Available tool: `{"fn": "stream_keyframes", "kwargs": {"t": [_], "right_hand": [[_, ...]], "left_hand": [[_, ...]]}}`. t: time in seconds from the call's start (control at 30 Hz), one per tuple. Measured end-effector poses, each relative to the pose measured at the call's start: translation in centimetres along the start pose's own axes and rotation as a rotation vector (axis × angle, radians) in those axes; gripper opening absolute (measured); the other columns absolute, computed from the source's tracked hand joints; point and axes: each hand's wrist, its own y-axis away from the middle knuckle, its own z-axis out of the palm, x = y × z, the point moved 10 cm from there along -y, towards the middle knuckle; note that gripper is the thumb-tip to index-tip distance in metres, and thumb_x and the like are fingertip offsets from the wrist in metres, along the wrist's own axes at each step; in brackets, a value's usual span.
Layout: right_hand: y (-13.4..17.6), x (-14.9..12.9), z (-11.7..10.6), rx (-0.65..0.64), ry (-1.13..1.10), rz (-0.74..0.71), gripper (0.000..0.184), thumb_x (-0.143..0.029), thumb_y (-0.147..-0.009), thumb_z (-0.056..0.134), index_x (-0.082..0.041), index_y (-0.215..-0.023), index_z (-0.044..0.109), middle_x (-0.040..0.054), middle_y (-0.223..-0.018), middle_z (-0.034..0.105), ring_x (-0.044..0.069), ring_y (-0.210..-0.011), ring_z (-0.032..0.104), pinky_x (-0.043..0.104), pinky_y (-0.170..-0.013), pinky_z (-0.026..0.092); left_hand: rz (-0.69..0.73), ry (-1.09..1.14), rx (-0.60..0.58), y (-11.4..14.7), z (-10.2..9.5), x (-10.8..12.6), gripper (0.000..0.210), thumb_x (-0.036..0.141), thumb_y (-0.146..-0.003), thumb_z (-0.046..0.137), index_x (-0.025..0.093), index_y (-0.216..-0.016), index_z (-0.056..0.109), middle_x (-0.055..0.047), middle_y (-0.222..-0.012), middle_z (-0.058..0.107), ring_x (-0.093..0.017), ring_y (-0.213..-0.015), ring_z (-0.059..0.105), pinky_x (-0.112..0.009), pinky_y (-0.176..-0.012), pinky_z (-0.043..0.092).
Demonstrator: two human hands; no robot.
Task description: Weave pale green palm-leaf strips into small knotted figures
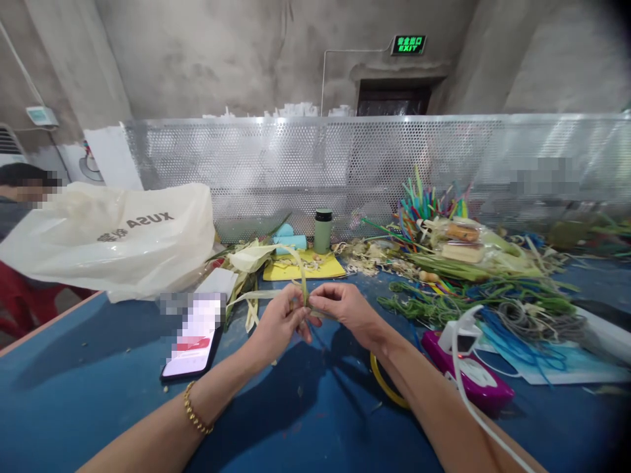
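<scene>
Over the middle of the blue table, my left hand [280, 322] and my right hand [342, 307] meet fingertip to fingertip. Between them is a pale green strip of dried leaf [298, 263], which arches up and back from the fingers. My left fingers are closed round its lower part, while my right thumb and forefinger pinch it from the other side. Another pale strip [256, 295] trails leftward from my left hand. What lies inside the fingers is mostly hidden. A heap of similar leaf strips [249, 259] lies just beyond my left hand.
Left stand a lit phone [194, 338] and a large white plastic bag [162, 243], with a person behind it. A green bottle [323, 230] stands behind a yellow sheet [328, 266]. At right lie a purple power strip [486, 387], green cords [424, 302] and a yellow ring [387, 387].
</scene>
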Motion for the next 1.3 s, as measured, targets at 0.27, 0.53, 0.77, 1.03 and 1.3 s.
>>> {"fn": "stream_keyframes", "kwargs": {"t": [0.27, 0.53, 0.77, 1.03, 1.3], "right_hand": [[-0.1, 1.3, -0.5, 0.144, -0.07, 0.119, 0.012, -0.025, -0.065, 0.062, -0.016, -0.061, 0.056, -0.0028, -0.053, 0.057, 0.01, -0.045, 0.051, 0.024, -0.051, 0.04], [-0.5, 1.0, -1.8, 0.267, 0.014, 0.042, 0.01, -0.018, -0.058, 0.058, -0.016, -0.067, 0.056, -0.0045, -0.059, 0.055, 0.008, -0.051, 0.047, 0.022, -0.051, 0.039], [-0.5, 0.2, -2.3, 0.267, 0.14, -0.009, 0.009, -0.019, -0.059, 0.056, -0.017, -0.067, 0.053, -0.0047, -0.056, 0.051, 0.009, -0.051, 0.045, 0.023, -0.05, 0.038], [-0.4, -0.3, -1.1, 0.168, 0.201, -0.063, 0.015, -0.026, -0.066, 0.063, -0.017, -0.069, 0.052, -0.0035, -0.062, 0.051, 0.009, -0.056, 0.046, 0.022, -0.052, 0.038], [-0.7, -0.5, -0.6, 0.131, 0.291, -0.066, 0.02, -0.033, -0.067, 0.065, -0.016, -0.067, 0.054, -0.0013, -0.062, 0.054, 0.011, -0.056, 0.047, 0.023, -0.052, 0.038]], "left_hand": [[0.091, -0.258, 0.046, 0.3, -0.2, 0.5, 0.004, 0.024, -0.086, 0.043, 0.022, -0.084, 0.045, 0.001, -0.07, 0.064, -0.013, -0.054, 0.059, -0.025, -0.057, 0.042], [0.18, -0.493, 0.043, 1.0, 0.1, 1.5, 0.009, 0.019, -0.086, 0.042, 0.023, -0.083, 0.049, 0.003, -0.064, 0.06, -0.013, -0.06, 0.055, -0.024, -0.061, 0.038], [0.015, -0.04, 0.064, 0.1, -0.5, 0.3, 0.016, 0.034, -0.085, 0.049, 0.018, -0.084, 0.048, -0.001, -0.067, 0.063, -0.017, -0.062, 0.066, -0.027, -0.062, 0.045], [-0.142, 0.14, -0.056, 0.1, 0.2, -2.0, 0.023, 0.032, -0.079, 0.059, 0.013, -0.091, 0.055, -0.003, -0.067, 0.063, -0.014, -0.05, 0.061, -0.026, -0.053, 0.045], [-0.238, 0.291, 0.052, 0.3, -0.2, -2.8, 0.011, 0.02, -0.072, 0.056, 0.017, -0.076, 0.047, 0.0, -0.054, 0.059, -0.014, -0.043, 0.058, -0.022, -0.044, 0.039]]}}
